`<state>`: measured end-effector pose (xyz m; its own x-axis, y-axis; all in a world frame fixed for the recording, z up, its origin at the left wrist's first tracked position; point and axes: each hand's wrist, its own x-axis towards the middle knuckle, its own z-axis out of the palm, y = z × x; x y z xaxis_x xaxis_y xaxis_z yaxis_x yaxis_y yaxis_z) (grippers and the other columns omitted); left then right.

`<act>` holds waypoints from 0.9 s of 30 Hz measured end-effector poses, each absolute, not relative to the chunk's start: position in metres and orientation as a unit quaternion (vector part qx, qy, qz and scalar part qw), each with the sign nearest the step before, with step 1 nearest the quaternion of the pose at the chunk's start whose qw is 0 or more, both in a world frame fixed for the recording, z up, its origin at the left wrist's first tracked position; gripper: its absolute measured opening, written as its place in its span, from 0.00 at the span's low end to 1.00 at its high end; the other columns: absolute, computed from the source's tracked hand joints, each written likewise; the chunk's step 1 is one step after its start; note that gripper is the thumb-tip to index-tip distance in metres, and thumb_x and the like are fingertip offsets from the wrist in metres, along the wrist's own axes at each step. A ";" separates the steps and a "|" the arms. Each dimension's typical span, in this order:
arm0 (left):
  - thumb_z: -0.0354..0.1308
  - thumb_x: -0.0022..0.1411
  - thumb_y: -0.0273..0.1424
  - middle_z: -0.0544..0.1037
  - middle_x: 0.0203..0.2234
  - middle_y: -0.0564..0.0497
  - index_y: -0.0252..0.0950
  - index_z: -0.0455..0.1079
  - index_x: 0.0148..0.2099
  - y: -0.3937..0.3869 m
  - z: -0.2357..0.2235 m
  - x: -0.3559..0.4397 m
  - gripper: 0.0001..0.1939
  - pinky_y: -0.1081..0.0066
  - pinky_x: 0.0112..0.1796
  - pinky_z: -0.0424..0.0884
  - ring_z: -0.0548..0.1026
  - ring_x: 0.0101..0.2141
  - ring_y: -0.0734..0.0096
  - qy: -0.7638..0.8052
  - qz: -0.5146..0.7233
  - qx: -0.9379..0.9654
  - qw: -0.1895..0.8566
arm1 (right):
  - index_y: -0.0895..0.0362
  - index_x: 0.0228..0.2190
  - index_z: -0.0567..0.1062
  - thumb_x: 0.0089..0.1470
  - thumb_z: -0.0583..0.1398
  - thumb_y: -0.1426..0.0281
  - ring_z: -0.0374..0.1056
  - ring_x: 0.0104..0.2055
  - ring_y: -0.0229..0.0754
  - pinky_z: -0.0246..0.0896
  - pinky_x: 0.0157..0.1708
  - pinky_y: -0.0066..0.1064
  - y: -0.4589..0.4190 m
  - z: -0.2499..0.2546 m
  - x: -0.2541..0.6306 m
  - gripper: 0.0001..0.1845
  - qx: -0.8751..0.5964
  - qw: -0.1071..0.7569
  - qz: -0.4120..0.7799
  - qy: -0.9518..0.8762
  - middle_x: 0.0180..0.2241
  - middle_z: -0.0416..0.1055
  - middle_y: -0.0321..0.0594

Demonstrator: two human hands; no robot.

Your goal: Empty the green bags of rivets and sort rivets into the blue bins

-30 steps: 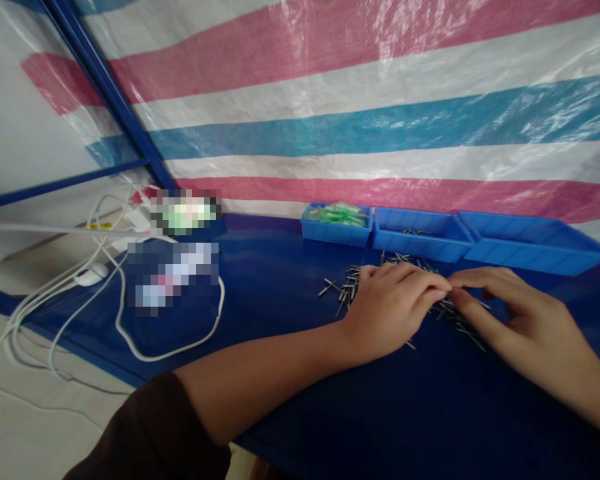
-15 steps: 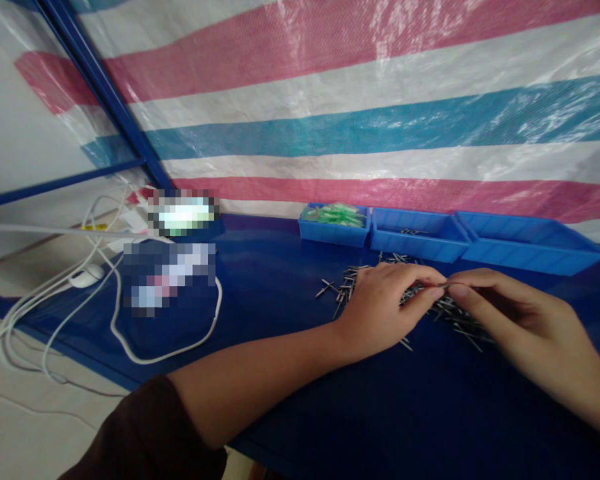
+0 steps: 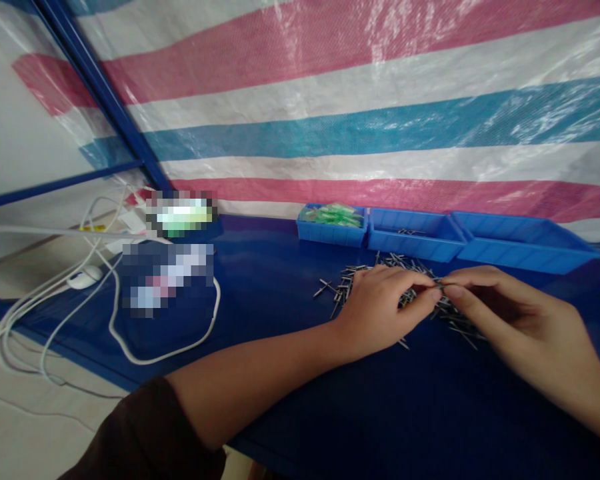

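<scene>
Over a loose pile of thin metal pins [image 3: 347,283] my two hands meet, fingertips almost touching. My left hand [image 3: 375,303] is closed in a pinch of thumb and forefinger. Facing it, my right hand [image 3: 520,320] pinches too. A small thin metal pin [image 3: 441,285] sits between the fingertips, mostly hidden by them; it looks gripped from both sides. The pins are silver and dark, rod-shaped, and lie in all directions under and around both hands.
Behind the pile stand a blue bin with green plastic pieces [image 3: 336,215], a blue bin with a few pins [image 3: 415,243] and a third blue bin [image 3: 527,250]. White cables [image 3: 130,357] loop across the left of the blue table [image 3: 260,267], near two blurred-out items. A striped sheet [image 3: 360,127] hangs behind.
Both hands keep their pinch and have shifted very slightly left in view. The fingertips look a little closer together around the pin. The pile and bins look the same.
</scene>
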<state>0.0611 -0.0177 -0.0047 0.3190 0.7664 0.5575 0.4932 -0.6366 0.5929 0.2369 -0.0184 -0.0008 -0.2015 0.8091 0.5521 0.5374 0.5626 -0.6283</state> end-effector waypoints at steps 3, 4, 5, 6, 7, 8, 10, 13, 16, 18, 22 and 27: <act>0.54 0.63 0.32 0.79 0.36 0.53 0.37 0.71 0.38 -0.018 -0.005 0.061 0.06 0.69 0.43 0.67 0.75 0.37 0.71 0.391 0.433 0.796 0.161 | 0.51 0.33 0.75 0.51 0.60 0.62 0.68 0.31 0.38 0.64 0.29 0.28 -0.018 -0.002 0.238 0.08 -0.426 0.454 0.136 -0.770 0.32 0.74 0.35; 0.54 0.63 0.31 0.79 0.35 0.53 0.37 0.71 0.38 -0.018 -0.004 0.062 0.06 0.69 0.43 0.67 0.75 0.37 0.71 0.390 0.437 0.795 0.161 | 0.50 0.33 0.75 0.51 0.60 0.62 0.68 0.32 0.38 0.64 0.30 0.28 -0.018 -0.002 0.238 0.08 -0.425 0.454 0.135 -0.771 0.32 0.74 0.35; 0.54 0.63 0.31 0.79 0.35 0.52 0.37 0.70 0.38 -0.018 -0.004 0.062 0.05 0.69 0.43 0.67 0.75 0.38 0.71 0.388 0.443 0.792 0.159 | 0.50 0.33 0.75 0.51 0.60 0.62 0.68 0.32 0.38 0.64 0.30 0.28 -0.018 -0.002 0.238 0.07 -0.427 0.454 0.135 -0.771 0.32 0.73 0.35; 0.54 0.63 0.30 0.78 0.35 0.52 0.36 0.70 0.38 -0.019 -0.004 0.062 0.05 0.70 0.43 0.67 0.75 0.38 0.71 0.386 0.452 0.789 0.156 | 0.50 0.33 0.74 0.51 0.60 0.63 0.68 0.32 0.38 0.64 0.30 0.28 -0.018 -0.003 0.239 0.07 -0.427 0.455 0.136 -0.769 0.33 0.73 0.35; 0.54 0.62 0.30 0.78 0.35 0.52 0.36 0.70 0.38 -0.019 -0.003 0.062 0.04 0.70 0.43 0.67 0.74 0.38 0.71 0.384 0.461 0.785 0.152 | 0.50 0.34 0.74 0.51 0.60 0.63 0.68 0.32 0.38 0.63 0.30 0.28 -0.017 -0.003 0.239 0.07 -0.428 0.454 0.139 -0.769 0.33 0.73 0.35; 0.55 0.62 0.29 0.78 0.35 0.51 0.35 0.69 0.38 -0.020 -0.003 0.062 0.04 0.71 0.43 0.67 0.74 0.38 0.71 0.383 0.471 0.781 0.149 | 0.50 0.34 0.74 0.51 0.60 0.63 0.68 0.33 0.38 0.63 0.30 0.28 -0.017 -0.004 0.239 0.07 -0.427 0.454 0.141 -0.769 0.33 0.73 0.35; 0.55 0.62 0.28 0.77 0.35 0.51 0.35 0.69 0.38 -0.020 -0.002 0.061 0.03 0.71 0.43 0.67 0.74 0.39 0.71 0.378 0.486 0.775 0.143 | 0.50 0.34 0.74 0.52 0.60 0.62 0.68 0.33 0.38 0.63 0.31 0.28 -0.016 -0.004 0.238 0.08 -0.427 0.451 0.144 -0.771 0.33 0.73 0.35; 0.55 0.62 0.28 0.77 0.35 0.50 0.35 0.68 0.38 -0.021 -0.002 0.061 0.03 0.71 0.43 0.68 0.73 0.40 0.71 0.375 0.497 0.770 0.137 | 0.51 0.34 0.75 0.51 0.60 0.61 0.68 0.32 0.38 0.63 0.31 0.28 -0.015 -0.006 0.238 0.09 -0.431 0.442 0.146 -0.773 0.32 0.73 0.35; 0.55 0.61 0.28 0.76 0.35 0.50 0.35 0.68 0.38 -0.021 -0.003 0.060 0.03 0.71 0.42 0.68 0.73 0.39 0.71 0.375 0.498 0.771 0.134 | 0.51 0.34 0.74 0.50 0.61 0.61 0.68 0.31 0.38 0.63 0.31 0.28 -0.014 -0.008 0.238 0.10 -0.438 0.431 0.157 -0.773 0.32 0.73 0.35; 0.55 0.61 0.29 0.76 0.35 0.51 0.35 0.67 0.38 -0.021 -0.003 0.060 0.03 0.71 0.41 0.67 0.73 0.38 0.71 0.374 0.496 0.772 0.133 | 0.52 0.34 0.74 0.50 0.61 0.60 0.68 0.31 0.38 0.63 0.31 0.28 -0.014 -0.008 0.237 0.10 -0.441 0.430 0.165 -0.771 0.32 0.73 0.35; 0.55 0.62 0.29 0.76 0.34 0.51 0.35 0.67 0.37 -0.020 -0.004 0.060 0.02 0.72 0.40 0.67 0.73 0.37 0.72 0.368 0.506 0.770 0.129 | 0.52 0.33 0.74 0.50 0.61 0.60 0.67 0.30 0.38 0.62 0.31 0.28 -0.014 -0.008 0.236 0.10 -0.435 0.432 0.173 -0.771 0.31 0.73 0.35; 0.56 0.62 0.31 0.76 0.33 0.52 0.36 0.66 0.35 -0.021 -0.003 0.060 0.04 0.72 0.39 0.66 0.73 0.36 0.72 0.365 0.504 0.773 0.128 | 0.52 0.33 0.74 0.52 0.60 0.61 0.67 0.31 0.38 0.62 0.32 0.28 -0.016 -0.007 0.234 0.09 -0.420 0.423 0.165 -0.786 0.31 0.72 0.36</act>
